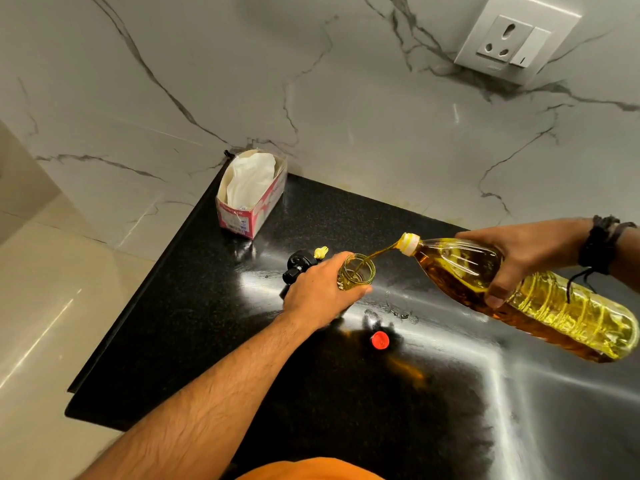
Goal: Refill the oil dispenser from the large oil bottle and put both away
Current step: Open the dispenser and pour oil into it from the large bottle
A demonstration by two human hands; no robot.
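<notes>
My left hand [320, 289] grips the glass oil dispenser [356, 271], which stands upright on the black counter [207, 323] with its mouth uncovered. My right hand [519, 258] holds the large plastic oil bottle [554, 306] tilted almost flat, neck toward the dispenser. A thin stream of yellow oil [379, 253] runs from the bottle's neck into the dispenser's mouth. The dispenser's black spout top [298, 266] lies on the counter just left of my left hand, with a small yellow plug [320, 252] beside it. The bottle's red cap [380, 340] lies on the counter in front of the dispenser.
A pink and white cardboard box [251, 195] with white paper in it stands at the counter's back corner against the marble wall. A wall socket [512, 43] is high on the right. The counter's left edge drops to a pale floor [52, 306]. Small wet smears [398, 311] mark the counter.
</notes>
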